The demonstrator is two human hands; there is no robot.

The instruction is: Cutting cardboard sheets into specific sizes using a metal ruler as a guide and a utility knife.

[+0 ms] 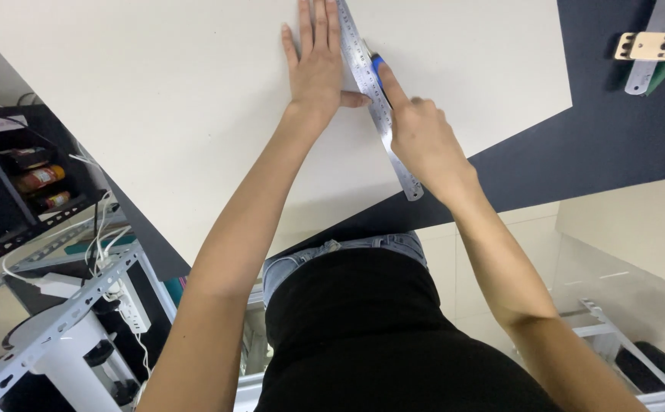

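Left hand [315, 65] lies flat, pinning a steel ruler [378, 107] on white board [157, 99]; right hand [416, 133] grips a blue knife [379, 72] alongside. If the ruler slips, the blade could veer toward the thumb.

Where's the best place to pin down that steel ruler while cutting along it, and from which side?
Press flat on the steel ruler mid-length, coming from the side away from the blue-handled knife. It is long, thin and lies flat on the white board, so spread fingers, as the left hand does, probably steady it best. The right hand grips the knife.

Shiny metal ruler [378, 107], matt board [157, 114]
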